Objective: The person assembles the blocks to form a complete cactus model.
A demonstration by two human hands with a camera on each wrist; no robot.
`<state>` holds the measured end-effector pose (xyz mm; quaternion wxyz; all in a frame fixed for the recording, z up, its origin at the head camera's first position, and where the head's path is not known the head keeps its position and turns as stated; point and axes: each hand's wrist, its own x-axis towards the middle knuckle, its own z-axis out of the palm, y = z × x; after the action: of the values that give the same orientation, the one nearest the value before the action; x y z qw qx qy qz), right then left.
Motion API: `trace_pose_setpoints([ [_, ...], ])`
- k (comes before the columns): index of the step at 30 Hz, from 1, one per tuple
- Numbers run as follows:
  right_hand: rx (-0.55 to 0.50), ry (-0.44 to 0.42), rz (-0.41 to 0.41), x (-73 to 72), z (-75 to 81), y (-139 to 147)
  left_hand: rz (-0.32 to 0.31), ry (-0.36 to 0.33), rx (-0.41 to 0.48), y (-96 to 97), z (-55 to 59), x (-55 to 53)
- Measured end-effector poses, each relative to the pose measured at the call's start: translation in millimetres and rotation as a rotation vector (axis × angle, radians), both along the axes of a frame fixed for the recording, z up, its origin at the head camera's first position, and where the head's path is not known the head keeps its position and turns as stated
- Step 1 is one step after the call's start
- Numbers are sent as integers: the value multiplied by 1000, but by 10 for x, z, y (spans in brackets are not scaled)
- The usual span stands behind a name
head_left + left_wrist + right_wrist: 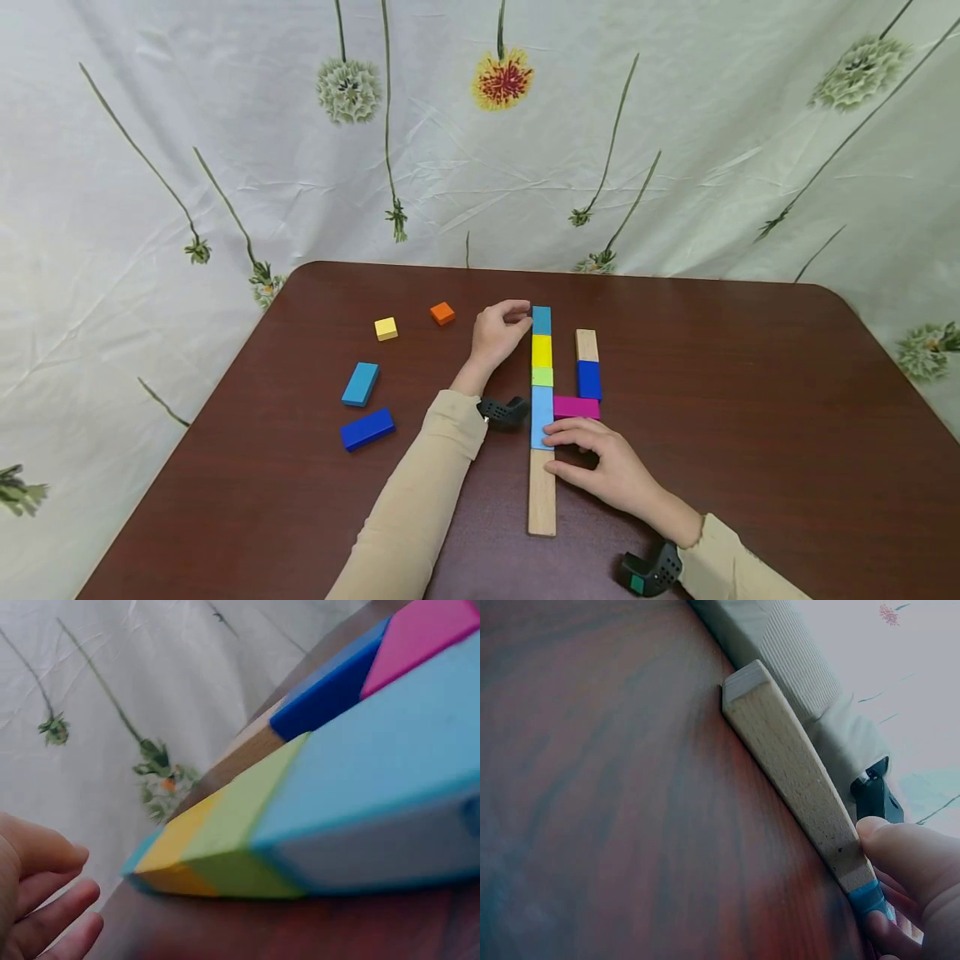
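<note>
A straight column of wooden blocks lies lengthwise on the table: light wood nearest, then a light blue block, a green one, a yellow one and a blue one farthest. My left hand is beside that far blue block, its loosely bent fingers holding nothing. My right hand touches the column where light blue and wood meet. Its thumb is at the wood block, and its fingers reach the light blue one. A magenta block juts right from the column, with a dark blue block beyond it.
A small plain wood block continues past the dark blue one. Left of my left arm lie loose blocks: yellow, orange, blue and dark blue. A flowered cloth hangs behind the table's far edge.
</note>
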<state>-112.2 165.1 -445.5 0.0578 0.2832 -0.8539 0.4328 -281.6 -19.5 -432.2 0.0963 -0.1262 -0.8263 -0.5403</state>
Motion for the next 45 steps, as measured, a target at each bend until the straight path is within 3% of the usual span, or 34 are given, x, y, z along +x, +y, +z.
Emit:
trace_pose_setpoints([
  [10, 1, 3, -10, 9, 2, 7, 124, 60, 206, -422, 224, -69],
  [15, 2, 0, -9, 12, 9, 11, 171, 17, 279, -673, 295, -62],
  [21, 2, 5, -10, 6, 11, 9, 232, -76, 302, -904, 342, -20],
  [26, 5, -4, -15, 6, 14, 12, 280, -148, 356, -962, 305, -32],
  [36, 1, 14, -5, 3, -10, 7, 294, -210, 418, -1015, 248, -32],
  [45, 2, 11, -5, 4, -5, 6, 342, -335, 328, -1010, 211, -41],
])
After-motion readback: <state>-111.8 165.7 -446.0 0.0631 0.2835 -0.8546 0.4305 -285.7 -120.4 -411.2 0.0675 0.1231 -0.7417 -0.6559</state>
